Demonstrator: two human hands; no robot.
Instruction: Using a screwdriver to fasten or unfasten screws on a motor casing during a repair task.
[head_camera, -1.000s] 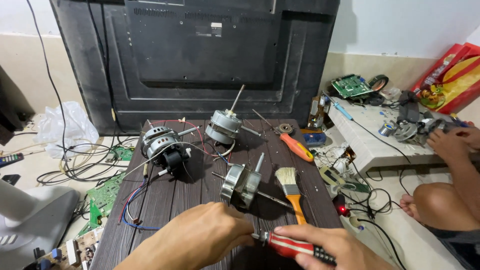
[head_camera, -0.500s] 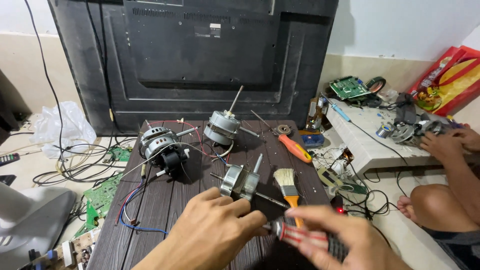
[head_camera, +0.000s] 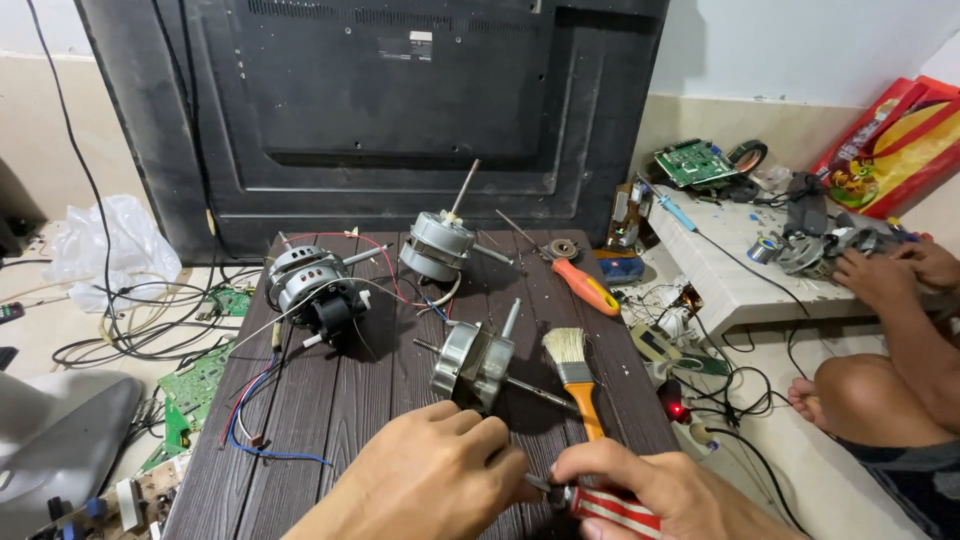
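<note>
At table's near edge, both hands have closed in together since a second ago: right hand (head_camera: 650, 490) fingers wrapped on the red-striped screwdriver (head_camera: 610, 508), left hand (head_camera: 440, 470) curled at its tip, grip hidden, just below the fan motor (head_camera: 473, 362).

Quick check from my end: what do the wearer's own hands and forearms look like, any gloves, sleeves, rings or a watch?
Both are bare. The left hand and right hand wear no gloves, and no rings show on the visible fingers. No sleeve or watch appears on the visible part of the left forearm; the right wrist is cut off by the frame's edge.
</note>
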